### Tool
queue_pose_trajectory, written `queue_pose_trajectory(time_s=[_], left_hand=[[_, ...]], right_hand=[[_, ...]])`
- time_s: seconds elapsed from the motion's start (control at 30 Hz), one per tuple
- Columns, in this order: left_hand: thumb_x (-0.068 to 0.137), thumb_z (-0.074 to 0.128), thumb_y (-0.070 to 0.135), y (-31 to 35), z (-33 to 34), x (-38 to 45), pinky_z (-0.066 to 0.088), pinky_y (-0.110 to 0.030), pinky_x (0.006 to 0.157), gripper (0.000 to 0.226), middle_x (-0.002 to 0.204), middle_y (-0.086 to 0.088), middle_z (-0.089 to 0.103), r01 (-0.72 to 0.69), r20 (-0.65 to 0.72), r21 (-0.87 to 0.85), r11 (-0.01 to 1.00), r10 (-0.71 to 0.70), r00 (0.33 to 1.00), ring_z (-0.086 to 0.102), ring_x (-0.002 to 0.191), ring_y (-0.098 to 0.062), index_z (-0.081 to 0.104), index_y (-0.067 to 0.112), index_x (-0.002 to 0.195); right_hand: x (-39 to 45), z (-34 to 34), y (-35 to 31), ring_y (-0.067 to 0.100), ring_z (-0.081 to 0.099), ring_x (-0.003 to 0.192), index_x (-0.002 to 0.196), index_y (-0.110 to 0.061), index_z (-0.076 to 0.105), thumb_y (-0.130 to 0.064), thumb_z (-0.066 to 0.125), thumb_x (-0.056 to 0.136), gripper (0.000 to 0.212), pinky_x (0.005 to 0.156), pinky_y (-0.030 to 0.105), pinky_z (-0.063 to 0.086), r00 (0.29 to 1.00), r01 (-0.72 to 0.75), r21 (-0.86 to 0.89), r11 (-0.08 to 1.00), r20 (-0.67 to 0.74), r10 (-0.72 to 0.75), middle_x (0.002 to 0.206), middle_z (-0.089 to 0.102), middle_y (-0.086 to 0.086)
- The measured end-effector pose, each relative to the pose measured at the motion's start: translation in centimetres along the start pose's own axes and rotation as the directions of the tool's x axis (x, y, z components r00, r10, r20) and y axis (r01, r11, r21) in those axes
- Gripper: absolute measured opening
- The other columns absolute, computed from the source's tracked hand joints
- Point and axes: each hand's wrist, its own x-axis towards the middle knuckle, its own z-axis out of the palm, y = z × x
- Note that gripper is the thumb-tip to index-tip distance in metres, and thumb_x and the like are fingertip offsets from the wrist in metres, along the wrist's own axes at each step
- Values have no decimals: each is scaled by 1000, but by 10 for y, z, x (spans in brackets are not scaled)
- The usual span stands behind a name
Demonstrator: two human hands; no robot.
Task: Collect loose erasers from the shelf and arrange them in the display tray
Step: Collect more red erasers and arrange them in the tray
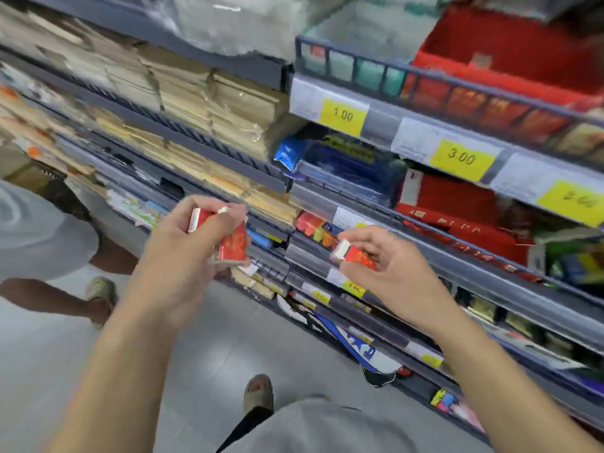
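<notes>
Running across the scene, the shelf (408, 204) carries red packs, stacked paper and yellow price tags (343, 116) along its front edge; another person's legs stand on the floor to the left. In front of that edge, the left hand (196, 253) has its grip curled round several red-sleeved erasers (233, 245), and the right hand (389, 256) pinches one eraser (354, 255) between thumb and fingertips. No display tray is identifiable. Doing this well probably means keeping the left bundle squeezed flat so none slips, and turning each sleeve the same way.
</notes>
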Motion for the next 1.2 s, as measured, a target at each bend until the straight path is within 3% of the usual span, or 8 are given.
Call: queue_pose_trajectory(time_s=[0.3, 0.53, 0.63, 0.73, 0.83, 0.93, 1.07, 1.2], left_hand=[[67, 82, 32, 95, 65, 63, 51, -31, 43, 16, 96, -6, 77, -197, 455, -38, 980, 193, 870, 71, 67, -19, 69, 29, 76], [65, 84, 33, 131, 116, 85, 51, -29, 43, 17, 93, -7, 76, -284, 549, -86, 955, 283, 786, 70, 63, -21, 69, 31, 73], [64, 83, 32, 140, 132, 93, 51, -30, 44, 18, 92, -10, 73, -311, 561, -87, 946, 304, 770, 69, 63, -21, 68, 27, 74], [75, 85, 22, 144, 143, 101, 52, -29, 44, 18, 85, -9, 73, -312, 561, -54, 948, 288, 776, 69, 63, -19, 67, 24, 77], [81, 82, 18, 145, 151, 107, 52, -28, 43, 16, 78, -5, 74, -312, 546, -27, 950, 276, 791, 72, 64, -19, 67, 18, 86], [78, 82, 21, 146, 154, 112, 54, -28, 45, 22, 85, -7, 76, -300, 542, -21, 954, 262, 798, 75, 71, -23, 67, 15, 93], [76, 83, 24, 146, 155, 117, 55, -28, 47, 21, 80, -3, 75, -281, 554, -34, 959, 252, 794, 75, 72, -25, 67, 19, 87], [84, 82, 20, 144, 157, 121, 56, -28, 48, 16, 77, 0, 75, -273, 561, -31, 962, 243, 791, 76, 72, -22, 66, 19, 88]], right_hand=[[-13, -26, -90, 11, 65, 104, 117, -32, 69, -16, 71, 92, 30, 86, 22, 51, 937, 184, -170, 968, -266, -225, 115, 65, -12], [-16, -68, -136, 10, 66, 106, 115, -21, 69, -8, 73, 90, 29, 89, 23, 52, 848, 281, -256, 925, -385, -364, 113, 71, -10], [-11, -90, -156, 10, 68, 95, 111, -19, 71, -13, 73, 90, 22, 81, 23, 55, 810, 293, -327, 898, -415, -415, 106, 72, -7], [1, -116, -176, 6, 68, 93, 116, -27, 71, -23, 74, 91, 25, 83, 25, 56, 797, 167, -525, 835, -426, -428, 102, 73, -11], [19, -136, -190, -1, 66, 89, 121, -40, 66, -30, 72, 89, 34, 81, 18, 51, 844, -28, -650, 759, -423, -331, 98, 70, -23], [40, -146, -193, 7, 66, 83, 113, -43, 67, -28, 73, 81, 36, 75, 26, 52, 851, -121, -648, 752, -457, -257, 90, 69, -22], [69, -153, -189, 14, 69, 93, 95, -34, 70, -23, 76, 81, 19, 89, 35, 52, 861, -107, -582, 806, -459, -218, 95, 71, -15], [92, -156, -182, 4, 68, 90, 91, -30, 72, -35, 81, 79, 17, 90, 28, 54, 857, -168, -630, 758, -473, -203, 91, 72, -19]])
